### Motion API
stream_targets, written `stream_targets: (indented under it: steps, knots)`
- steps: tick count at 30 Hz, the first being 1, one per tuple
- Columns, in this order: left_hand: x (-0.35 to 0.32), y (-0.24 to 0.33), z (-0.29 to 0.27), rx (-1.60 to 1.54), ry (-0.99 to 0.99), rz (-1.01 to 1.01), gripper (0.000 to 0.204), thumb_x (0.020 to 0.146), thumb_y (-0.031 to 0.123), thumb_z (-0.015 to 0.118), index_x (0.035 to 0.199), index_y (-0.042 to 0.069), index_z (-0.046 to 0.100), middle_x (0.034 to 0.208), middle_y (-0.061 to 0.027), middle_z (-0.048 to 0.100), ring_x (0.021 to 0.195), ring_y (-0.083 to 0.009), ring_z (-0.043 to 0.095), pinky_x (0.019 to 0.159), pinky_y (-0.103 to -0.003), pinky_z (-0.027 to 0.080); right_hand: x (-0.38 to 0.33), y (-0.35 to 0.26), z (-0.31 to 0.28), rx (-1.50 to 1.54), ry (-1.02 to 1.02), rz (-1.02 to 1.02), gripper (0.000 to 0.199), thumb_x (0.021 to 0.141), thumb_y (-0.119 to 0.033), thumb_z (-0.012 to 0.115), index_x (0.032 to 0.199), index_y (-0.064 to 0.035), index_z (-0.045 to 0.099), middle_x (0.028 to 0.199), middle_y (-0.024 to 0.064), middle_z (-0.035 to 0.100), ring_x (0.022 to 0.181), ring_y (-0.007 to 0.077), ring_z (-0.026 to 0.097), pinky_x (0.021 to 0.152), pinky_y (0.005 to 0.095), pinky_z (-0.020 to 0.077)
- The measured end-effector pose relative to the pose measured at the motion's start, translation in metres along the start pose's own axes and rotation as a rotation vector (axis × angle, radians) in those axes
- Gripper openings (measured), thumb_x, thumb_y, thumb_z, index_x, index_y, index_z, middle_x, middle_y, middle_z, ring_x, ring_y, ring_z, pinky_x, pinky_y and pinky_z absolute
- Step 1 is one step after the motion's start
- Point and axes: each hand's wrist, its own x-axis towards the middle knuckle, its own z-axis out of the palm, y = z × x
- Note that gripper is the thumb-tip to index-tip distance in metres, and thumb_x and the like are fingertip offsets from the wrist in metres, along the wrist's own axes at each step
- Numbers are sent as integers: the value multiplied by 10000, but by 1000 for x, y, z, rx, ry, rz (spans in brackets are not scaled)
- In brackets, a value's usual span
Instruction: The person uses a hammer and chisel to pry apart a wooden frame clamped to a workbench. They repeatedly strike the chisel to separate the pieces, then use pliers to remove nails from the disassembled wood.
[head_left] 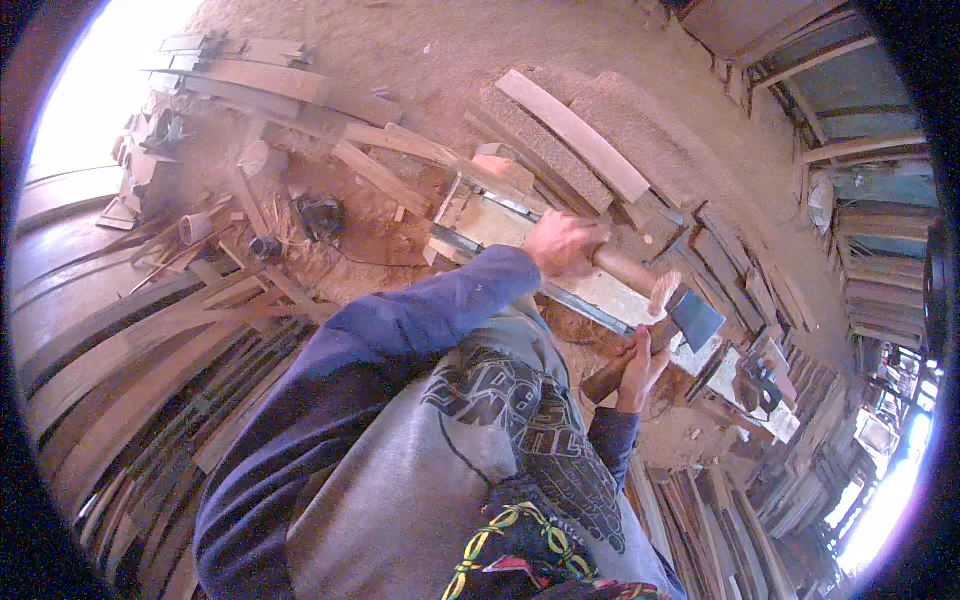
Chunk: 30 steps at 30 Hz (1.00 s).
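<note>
My left hand (565, 243) is closed round a thick, rounded piece of wood (624, 268), held out over a pale metal-topped bench (590, 290). The wood's far right end looks pale and freshly cut. Close to that end is the flat bluish-grey blade (697, 318) of what looks like a hatchet. My right hand (640, 372) is below the blade with its fingers closed, apparently round the short brown handle, which the fingers partly hide. Whether the blade touches the wood, I cannot tell.
Curved boards (575, 130) lie beyond the bench on sawdust-covered ground. Long planks (150, 350) are stacked at the left, more boards (710, 510) at the lower right. A dark motor-like object (320, 215) sits left of the bench. A black fitting (762, 385) is at its right end.
</note>
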Motion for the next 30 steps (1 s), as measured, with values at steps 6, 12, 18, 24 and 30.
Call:
stream_targets:
  steps: [6, 12, 18, 24, 30]
  knots:
    - [8, -1, 66, 275, -279, -145, 393, 672, 336, 717, 1020, 158, 682, 1034, -66, 694, 857, -311, 689, 718, -473, 520, 35, 38, -30, 44, 12, 65, 166, 923, -135, 637, 1009, -55, 520, 689, 15, 542, 517, 120, 519, 462, 280, 450]
    - [52, -6, 42, 305, -120, -196, 277, 742, 329, 682, 880, 89, 690, 751, -146, 687, 723, -338, 694, 638, -462, 540, 56, 60, -50, 93, -42, 133, 172, 919, -155, 637, 999, -65, 515, 670, 21, 540, 513, 131, 528, 466, 300, 488]
    - [112, -24, -75, 573, -35, -518, 342, 783, 377, 673, 929, 70, 708, 843, -197, 704, 793, -354, 705, 751, -484, 554, 58, 68, -62, 101, -105, 134, 145, 915, -149, 637, 925, -79, 510, 662, 18, 526, 527, 128, 532, 472, 297, 491]
    - [60, -82, -135, 508, -52, -746, 458, 761, 398, 700, 1039, 34, 678, 887, -222, 699, 905, -392, 683, 796, -489, 538, 60, 67, -62, 101, -180, 186, 142, 924, -156, 626, 906, -74, 511, 675, 16, 522, 533, 119, 512, 482, 297, 487]
    - [-8, -130, -162, -125, 341, -662, 415, 760, 332, 760, 943, -25, 654, 800, -155, 678, 772, -249, 659, 747, -382, 514, 59, 59, -52, 41, -254, 152, 141, 938, -166, 609, 911, -60, 520, 666, 17, 514, 546, 117, 514, 511, 298, 478]
